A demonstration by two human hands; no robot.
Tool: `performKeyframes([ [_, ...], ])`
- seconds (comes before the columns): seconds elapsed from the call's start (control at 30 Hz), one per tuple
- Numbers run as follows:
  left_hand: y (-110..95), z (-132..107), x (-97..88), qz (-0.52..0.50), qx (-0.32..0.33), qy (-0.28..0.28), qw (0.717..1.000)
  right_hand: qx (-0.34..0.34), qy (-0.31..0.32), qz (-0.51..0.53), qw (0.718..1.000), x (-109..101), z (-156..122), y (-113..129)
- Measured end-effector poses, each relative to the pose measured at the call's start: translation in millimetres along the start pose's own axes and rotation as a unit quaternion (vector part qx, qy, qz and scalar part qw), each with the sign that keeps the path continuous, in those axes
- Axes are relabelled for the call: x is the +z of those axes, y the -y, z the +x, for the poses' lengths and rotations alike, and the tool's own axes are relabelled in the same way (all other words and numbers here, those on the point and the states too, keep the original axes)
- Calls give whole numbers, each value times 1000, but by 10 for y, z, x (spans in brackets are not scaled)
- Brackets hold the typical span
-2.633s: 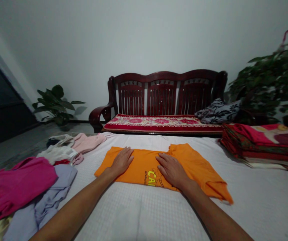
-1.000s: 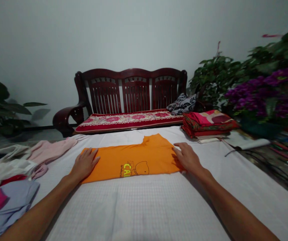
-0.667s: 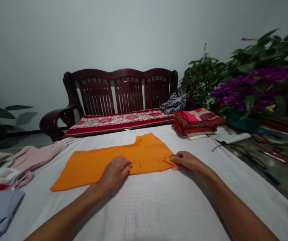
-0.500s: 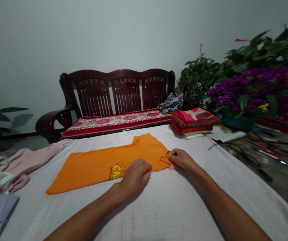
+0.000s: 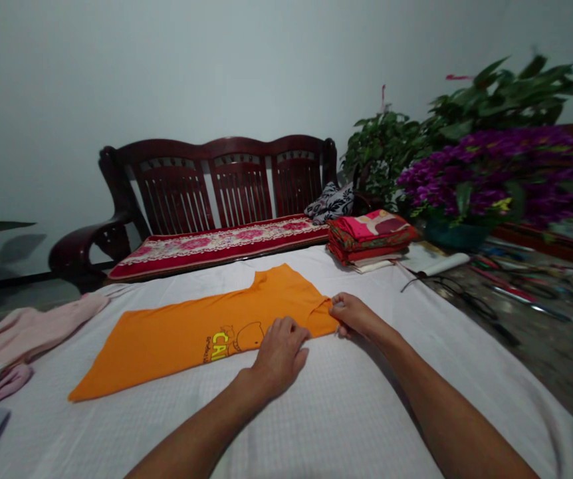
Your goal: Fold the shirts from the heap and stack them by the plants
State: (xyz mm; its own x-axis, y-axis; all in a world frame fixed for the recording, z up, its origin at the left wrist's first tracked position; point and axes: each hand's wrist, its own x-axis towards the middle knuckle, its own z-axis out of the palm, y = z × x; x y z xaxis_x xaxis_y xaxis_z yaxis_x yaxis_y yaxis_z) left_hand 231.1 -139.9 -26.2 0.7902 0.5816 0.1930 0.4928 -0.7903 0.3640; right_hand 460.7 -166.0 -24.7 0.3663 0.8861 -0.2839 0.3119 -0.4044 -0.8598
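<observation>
An orange T-shirt (image 5: 181, 332) with a yellow print lies folded lengthwise on the white sheet (image 5: 346, 406). My left hand (image 5: 282, 349) rests on its near edge just right of the print, fingers curled down onto the cloth. My right hand (image 5: 355, 315) pinches the shirt's right end between thumb and fingers. Both forearms reach in from the bottom of the view.
A stack of folded red cloths (image 5: 370, 237) sits at the back right. Pink garments (image 5: 37, 326) lie at the left. Behind stands a dark wooden bench (image 5: 207, 199) with a red cushion. Potted plants with purple flowers (image 5: 490, 173) and cables (image 5: 466, 299) are at the right.
My left hand has moved from the shirt's left end to its near edge close to my right hand. My right hand has closed on the right end. The view has swung right.
</observation>
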Motion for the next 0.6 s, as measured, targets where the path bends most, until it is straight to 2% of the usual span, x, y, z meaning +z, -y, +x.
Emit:
performKeyframes([
  [0.17,5,-21,32,8,8,-12,1000,-36,-30,-185,982,-156,-15,21],
  [0.27,36,-27,86,-6,30,-18,999,-67,-115,-299,945,-201,-114,126],
  [0.37,59,-23,122,-31,52,7,998,-148,-184,-334,912,-68,-226,241],
  [0.47,56,-24,116,-44,57,28,997,-233,-145,-324,905,158,-267,282],
  [0.53,50,-43,88,-53,59,39,996,-235,-110,-347,902,260,-239,260],
  [0.6,55,-82,44,-70,64,54,994,-209,-98,-382,895,287,-185,220],
])
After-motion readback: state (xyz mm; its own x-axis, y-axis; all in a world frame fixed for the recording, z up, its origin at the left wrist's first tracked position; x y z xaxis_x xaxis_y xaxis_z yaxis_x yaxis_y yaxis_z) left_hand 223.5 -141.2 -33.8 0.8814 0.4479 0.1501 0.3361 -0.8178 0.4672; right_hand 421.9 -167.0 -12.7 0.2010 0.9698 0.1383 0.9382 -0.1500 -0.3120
